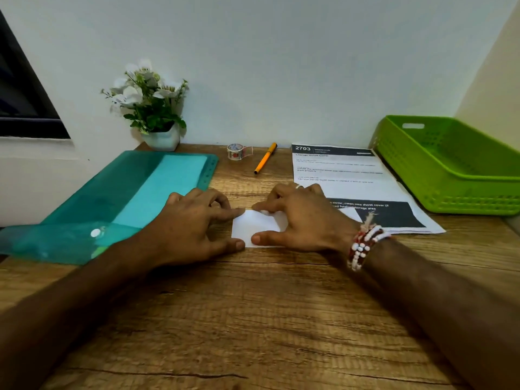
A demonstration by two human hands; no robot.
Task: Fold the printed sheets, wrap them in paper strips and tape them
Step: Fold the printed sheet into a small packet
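A small folded white sheet (254, 226) lies flat on the wooden desk (253, 319) at the middle. My left hand (194, 220) presses its left edge with the index fingertip and thumb. My right hand (304, 218), with beaded bracelets at the wrist, lies over the sheet's right part, index finger and thumb pressing it down. A stack of printed sheets (346, 175) headed "2703" lies to the right behind my right hand. A roll of patterned tape (237, 152) stands at the back of the desk.
A teal plastic folder (126, 198) covers the left of the desk. An orange pen (265, 158) lies beside the tape. A green plastic basket (450, 167) sits at the back right. A white pot of artificial flowers (153, 108) stands against the wall.
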